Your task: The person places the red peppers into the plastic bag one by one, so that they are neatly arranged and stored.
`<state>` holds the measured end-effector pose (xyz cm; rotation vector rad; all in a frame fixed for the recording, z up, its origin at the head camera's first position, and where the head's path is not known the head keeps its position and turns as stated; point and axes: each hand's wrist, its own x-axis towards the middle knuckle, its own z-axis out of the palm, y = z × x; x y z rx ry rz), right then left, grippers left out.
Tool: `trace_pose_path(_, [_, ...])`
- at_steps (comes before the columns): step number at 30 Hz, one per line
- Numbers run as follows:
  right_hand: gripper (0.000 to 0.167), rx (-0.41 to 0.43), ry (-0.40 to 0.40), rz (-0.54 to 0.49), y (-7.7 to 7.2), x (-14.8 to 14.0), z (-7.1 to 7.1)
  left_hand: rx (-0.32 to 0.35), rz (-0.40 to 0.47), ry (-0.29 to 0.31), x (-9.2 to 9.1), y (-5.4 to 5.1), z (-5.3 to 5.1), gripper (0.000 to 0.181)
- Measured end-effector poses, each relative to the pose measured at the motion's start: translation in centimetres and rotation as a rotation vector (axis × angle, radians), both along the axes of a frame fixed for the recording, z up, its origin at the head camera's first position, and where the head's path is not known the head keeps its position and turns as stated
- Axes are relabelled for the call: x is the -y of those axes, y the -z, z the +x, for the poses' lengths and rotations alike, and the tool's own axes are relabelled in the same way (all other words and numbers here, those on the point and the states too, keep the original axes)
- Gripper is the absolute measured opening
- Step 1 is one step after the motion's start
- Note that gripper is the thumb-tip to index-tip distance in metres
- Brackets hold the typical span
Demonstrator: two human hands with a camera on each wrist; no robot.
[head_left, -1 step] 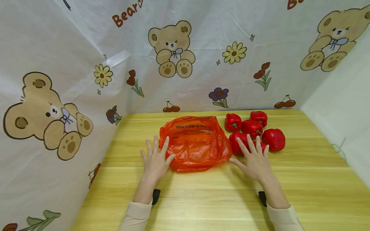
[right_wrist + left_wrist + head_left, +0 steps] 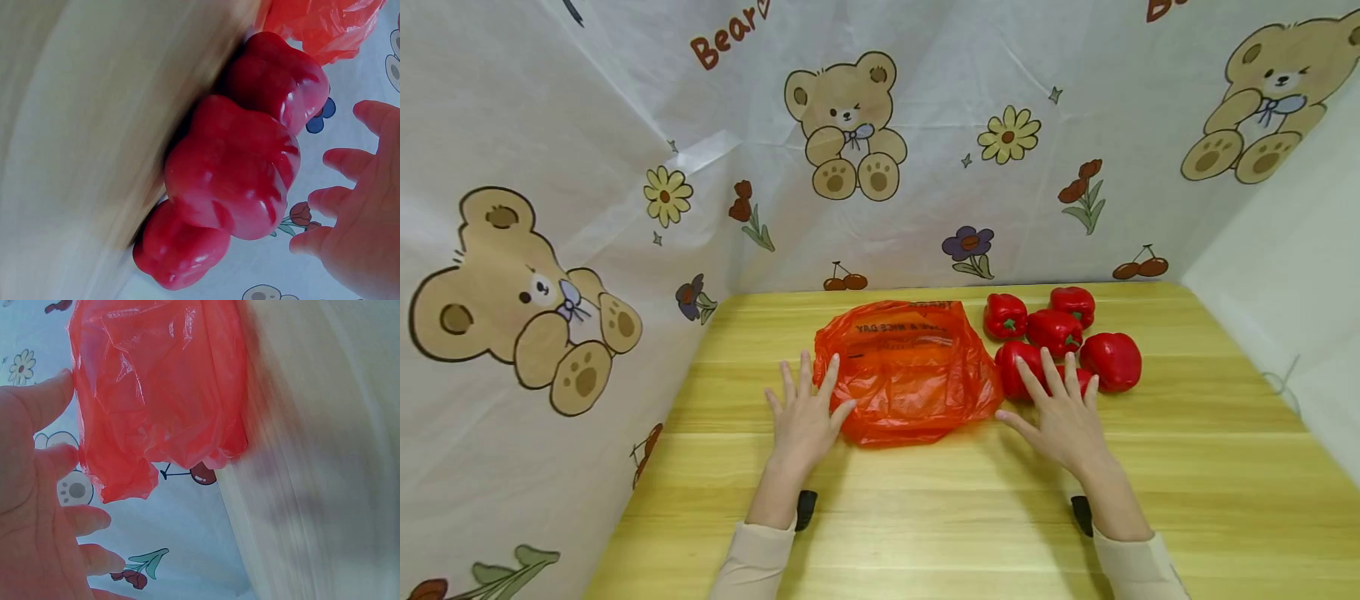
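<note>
An orange-red plastic bag (image 2: pixel 910 375) with printed lettering lies crumpled on the wooden table. My left hand (image 2: pixel 802 421), fingers spread, is at the bag's left edge; in the left wrist view the hand (image 2: pixel 37 506) grips nothing beside the bag (image 2: pixel 162 381). Several red bell peppers (image 2: pixel 1111 362) sit in a cluster right of the bag. My right hand (image 2: pixel 1063 425) is spread in front of them, partly covering the nearest ones. In the right wrist view, that hand (image 2: pixel 362 194) holds nothing, with a gap between its fingers and the peppers (image 2: pixel 231 169).
A white cloth (image 2: pixel 925 83) printed with bears and flowers hangs behind the table (image 2: pixel 940 517) and along its left side. A plain white surface (image 2: pixel 1285 292) stands on the right, with a thin loop of cord (image 2: pixel 1283 385) by the table's right edge.
</note>
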<state>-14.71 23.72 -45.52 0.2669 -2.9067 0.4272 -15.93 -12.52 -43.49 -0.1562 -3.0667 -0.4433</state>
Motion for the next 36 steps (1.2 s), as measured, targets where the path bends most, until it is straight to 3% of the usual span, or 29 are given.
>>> trace_pose_path(7, [0.088, -0.032, 0.006, -0.01, -0.4, -0.4, 0.4, -0.026, 0.03, 0.009, -0.2, 0.2, -0.4, 0.072])
trace_pose_path(11, [0.088, -0.116, -0.022, -0.116, -0.9, -1.2, 0.8, -0.068, 0.111, -0.003, 0.1, 0.4, -0.6, 0.072])
trace_pose_path(16, [0.085, -0.198, -0.036, -0.418, -1.8, -3.5, 0.8, -0.148, 0.359, -0.054, 0.7, 0.8, -0.8, 0.07])
trace_pose_path(19, [0.081, -0.189, 0.036, -0.595, -2.4, -5.4, 0.7, -0.19, 0.543, -0.088, 1.1, 1.0, -1.0, 0.069])
trace_pose_path(24, [0.072, -0.113, 0.199, -0.78, -2.7, -9.7, 0.1, -0.183, 0.835, -0.134, 1.6, 1.3, -1.4, 0.063])
trace_pose_path(26, [0.072, -0.073, 0.234, -0.793, -2.6, -11.6, -0.3, -0.158, 0.918, -0.149, 1.7, 1.5, -1.6, 0.061])
trace_pose_path(31, [0.075, 0.067, 0.222, -0.746, -2.0, -15.2, -1.9, -0.106, 1.023, -0.171, 2.1, 2.0, -2.0, 0.056])
trace_pose_path(36, [0.075, 0.22, 0.152, -0.747, -1.1, -17.1, -3.4, -0.107, 1.129, -0.186, 1.8, 2.3, -2.3, 0.048])
